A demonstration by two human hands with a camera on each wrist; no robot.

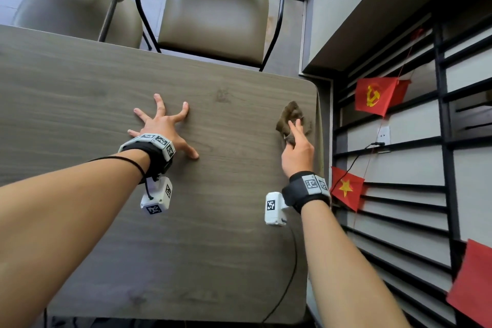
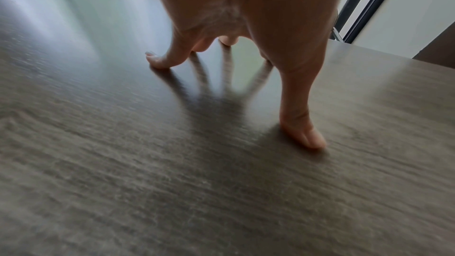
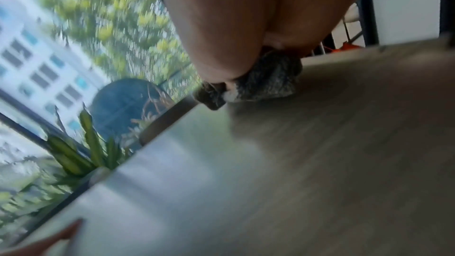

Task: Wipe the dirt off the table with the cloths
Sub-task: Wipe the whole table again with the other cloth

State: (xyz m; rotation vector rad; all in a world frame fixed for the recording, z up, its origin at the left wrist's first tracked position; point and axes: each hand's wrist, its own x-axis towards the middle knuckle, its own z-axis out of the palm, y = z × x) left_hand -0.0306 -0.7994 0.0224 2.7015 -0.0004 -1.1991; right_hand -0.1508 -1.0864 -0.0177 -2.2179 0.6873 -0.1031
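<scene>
Fingers of the left hand (image 1: 162, 128) are spread wide, tips pressed on the table (image 1: 80, 93) at frame centre. Right hand (image 1: 296, 150) pinches a crumpled brown cloth (image 1: 290, 116) — right of centre, on the tabletop near its right edge.

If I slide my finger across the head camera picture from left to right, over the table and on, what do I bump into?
Left hand spread on the table → a faint smudge → right hand holding the brown cloth → red flags on the wall.
</scene>
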